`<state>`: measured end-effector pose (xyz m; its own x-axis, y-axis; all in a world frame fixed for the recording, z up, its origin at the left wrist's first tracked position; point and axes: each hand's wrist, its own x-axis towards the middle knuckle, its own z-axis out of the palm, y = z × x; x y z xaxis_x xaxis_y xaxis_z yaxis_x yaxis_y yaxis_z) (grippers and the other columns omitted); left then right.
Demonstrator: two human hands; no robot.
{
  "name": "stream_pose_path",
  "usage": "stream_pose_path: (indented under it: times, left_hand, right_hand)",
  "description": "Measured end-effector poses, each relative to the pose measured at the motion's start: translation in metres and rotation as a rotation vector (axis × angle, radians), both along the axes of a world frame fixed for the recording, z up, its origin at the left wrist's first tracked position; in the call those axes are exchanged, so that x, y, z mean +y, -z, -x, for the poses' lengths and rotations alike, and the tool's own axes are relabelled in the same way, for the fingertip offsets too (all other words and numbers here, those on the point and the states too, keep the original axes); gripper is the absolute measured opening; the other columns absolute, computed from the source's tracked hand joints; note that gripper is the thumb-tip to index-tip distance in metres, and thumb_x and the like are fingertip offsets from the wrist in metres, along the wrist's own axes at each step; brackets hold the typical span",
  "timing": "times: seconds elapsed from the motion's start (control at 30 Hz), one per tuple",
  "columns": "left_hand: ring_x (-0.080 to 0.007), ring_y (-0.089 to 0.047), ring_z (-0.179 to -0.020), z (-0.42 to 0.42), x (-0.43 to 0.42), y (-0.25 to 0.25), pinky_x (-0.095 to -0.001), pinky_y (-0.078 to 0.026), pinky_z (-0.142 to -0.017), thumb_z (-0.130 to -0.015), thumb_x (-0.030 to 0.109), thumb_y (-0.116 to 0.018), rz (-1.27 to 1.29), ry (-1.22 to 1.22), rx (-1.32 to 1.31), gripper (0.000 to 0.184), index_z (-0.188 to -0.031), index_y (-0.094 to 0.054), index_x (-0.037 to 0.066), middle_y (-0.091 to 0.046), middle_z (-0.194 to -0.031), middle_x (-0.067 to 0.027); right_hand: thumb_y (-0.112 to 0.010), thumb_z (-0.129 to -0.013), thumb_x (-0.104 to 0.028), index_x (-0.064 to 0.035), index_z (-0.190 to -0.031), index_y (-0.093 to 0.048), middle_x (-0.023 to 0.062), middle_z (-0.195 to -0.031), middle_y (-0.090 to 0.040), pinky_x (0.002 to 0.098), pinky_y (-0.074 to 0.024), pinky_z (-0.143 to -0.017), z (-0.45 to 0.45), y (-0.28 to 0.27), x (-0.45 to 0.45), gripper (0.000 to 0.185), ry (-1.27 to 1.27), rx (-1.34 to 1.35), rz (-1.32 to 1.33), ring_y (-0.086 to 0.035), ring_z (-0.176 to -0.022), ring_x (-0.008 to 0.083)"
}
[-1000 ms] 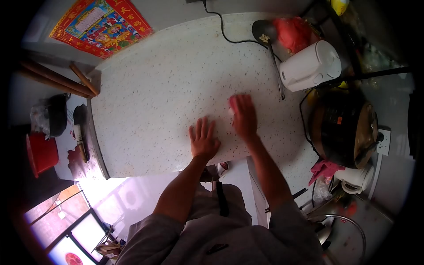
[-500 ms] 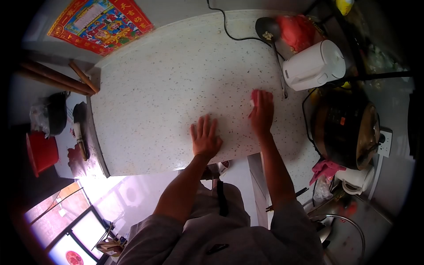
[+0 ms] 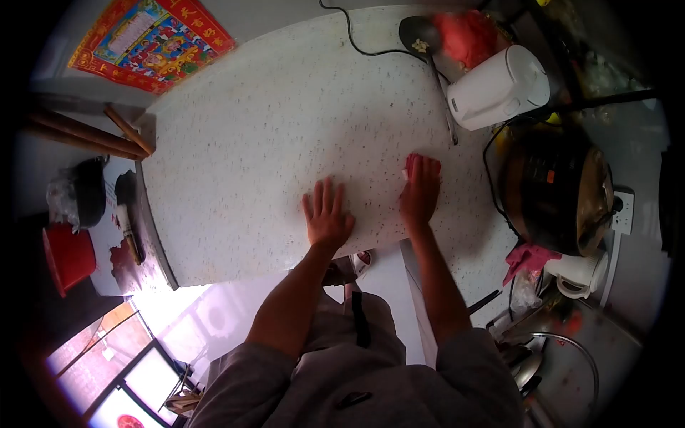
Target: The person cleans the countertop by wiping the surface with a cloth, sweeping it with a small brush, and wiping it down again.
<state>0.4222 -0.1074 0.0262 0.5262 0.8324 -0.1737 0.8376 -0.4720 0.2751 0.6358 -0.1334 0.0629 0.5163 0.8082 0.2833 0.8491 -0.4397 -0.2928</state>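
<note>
My left hand point(image 3: 328, 216) lies flat on the speckled white countertop point(image 3: 271, 143), fingers spread, holding nothing. To its right, my right hand point(image 3: 420, 196) presses a red cloth point(image 3: 414, 162) against the surface near the front edge. The cloth sticks out around the fingertips, and the rest of it is hidden under the hand. Beyond the right hand, a ladle point(image 3: 421, 36) with a dark bowl and long handle rests on the counter, pale bits in its bowl.
A white electric kettle point(image 3: 492, 89), a red plastic bag point(image 3: 467, 37) and a black cooker point(image 3: 553, 189) stand on the right. A pink cloth point(image 3: 528, 261) hangs below the cooker. At left are a red bucket point(image 3: 69, 257) and wooden poles point(image 3: 85, 133). A black cable point(image 3: 351, 32) crosses the back.
The camera view has shifted slightly. My right hand, with the red cloth, has moved a little nearer the front edge relative to the kettle and ladle. My left hand stays flat on the counter.
</note>
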Motion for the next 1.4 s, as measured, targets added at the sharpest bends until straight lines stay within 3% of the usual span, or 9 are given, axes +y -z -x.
stream_pose_path:
  times: [0.27,0.43,0.5,0.6,0.7,0.8,1.0,1.23,1.4]
  left_hand:
    - [-0.0303,-0.009,-0.153,-0.003,0.001,-0.005,-0.0552,-0.002,-0.122,-0.082,0.032,-0.058,0.036,-0.024,0.017,0.077,-0.153,-0.031,0.018,-0.016,-0.164,-0.0103]
    - [-0.0296,-0.008,-0.153,-0.002,0.001,-0.004,-0.0541,-0.002,-0.122,-0.083,0.033,-0.058,0.034,-0.024,0.004,0.077,-0.153,-0.030,0.018,-0.015,-0.164,-0.0101]
    - [-0.0292,-0.007,-0.153,-0.002,0.001,-0.003,-0.0540,-0.001,-0.122,-0.084,0.033,-0.057,0.030,-0.022,0.028,0.077,-0.154,-0.029,0.018,-0.014,-0.165,-0.0098]
    - [-0.0290,-0.007,-0.153,-0.003,0.001,-0.004,-0.0541,-0.001,-0.122,-0.084,0.033,-0.057,0.039,-0.017,0.048,0.078,-0.154,-0.028,0.018,-0.013,-0.165,-0.0096]
    - [-0.0292,-0.007,-0.153,-0.005,0.002,-0.006,-0.0540,-0.002,-0.122,-0.084,0.033,-0.057,0.055,-0.024,0.040,0.078,-0.154,-0.028,0.018,-0.013,-0.165,-0.0099]
    - [-0.0291,-0.007,-0.153,-0.001,0.000,-0.004,-0.0534,-0.001,-0.122,-0.083,0.032,-0.058,0.027,-0.015,0.008,0.078,-0.154,-0.028,0.018,-0.013,-0.165,-0.0099]
    - [-0.0286,-0.007,-0.153,-0.003,0.001,-0.005,-0.0528,-0.002,-0.122,-0.083,0.032,-0.058,0.038,-0.021,0.042,0.078,-0.154,-0.028,0.018,-0.013,-0.165,-0.0097]
    - [-0.0289,-0.007,-0.153,-0.003,0.002,-0.004,-0.0538,-0.002,-0.122,-0.085,0.032,-0.057,0.029,-0.022,0.038,0.077,-0.154,-0.028,0.018,-0.013,-0.165,-0.0098]
    - [-0.0291,-0.008,-0.153,0.001,0.002,-0.002,-0.0559,-0.003,-0.121,-0.086,0.033,-0.059,-0.004,0.016,0.037,0.078,-0.155,-0.027,0.019,-0.013,-0.165,-0.0096]
  right_hand:
    - [-0.067,-0.076,-0.005,-0.0016,-0.132,-0.046,0.0210,-0.132,-0.049,0.0539,-0.0336,-0.110,0.019,0.007,-0.058,0.060,-0.284,0.314,0.328,-0.045,-0.128,0.0423]
    - [-0.067,-0.076,-0.005,-0.0041,-0.117,-0.052,0.0176,-0.118,-0.052,0.0526,-0.0373,-0.105,0.023,0.015,-0.043,0.043,0.049,-0.150,0.026,-0.050,-0.114,0.0381]
    - [-0.066,-0.081,-0.006,-0.0021,-0.137,-0.045,0.0198,-0.140,-0.047,0.0537,-0.0332,-0.112,0.053,-0.006,-0.051,0.060,-0.068,0.181,0.311,-0.042,-0.132,0.0407]
    - [-0.065,-0.083,-0.005,-0.0038,-0.145,-0.038,0.0200,-0.149,-0.041,0.0541,-0.0327,-0.112,0.070,0.030,-0.099,0.068,-0.261,0.174,0.153,-0.036,-0.138,0.0419]
    - [-0.062,-0.077,0.000,-0.0050,-0.119,-0.051,0.0158,-0.110,-0.053,0.0554,-0.0420,-0.096,0.004,0.006,-0.078,0.044,-0.320,0.346,0.184,-0.050,-0.109,0.0374]
    - [-0.056,-0.081,0.004,-0.0045,-0.118,-0.052,0.0149,-0.109,-0.054,0.0544,-0.0422,-0.090,-0.020,0.013,-0.068,0.039,-0.059,0.049,-0.066,-0.051,-0.106,0.0370]
    - [-0.062,-0.082,-0.003,-0.0061,-0.144,-0.040,0.0198,-0.148,-0.041,0.0541,-0.0284,-0.115,0.078,0.020,-0.090,0.066,-0.138,0.164,0.125,-0.037,-0.138,0.0424]
    - [-0.061,-0.077,0.000,-0.0004,-0.131,-0.046,0.0215,-0.129,-0.049,0.0540,-0.0353,-0.106,0.028,0.007,-0.061,0.057,-0.024,0.254,0.103,-0.045,-0.124,0.0450]
    - [-0.061,-0.080,-0.002,-0.0003,-0.139,-0.043,0.0230,-0.142,-0.044,0.0570,-0.0300,-0.112,0.101,0.017,-0.064,0.062,-0.095,0.164,0.078,-0.038,-0.136,0.0436]
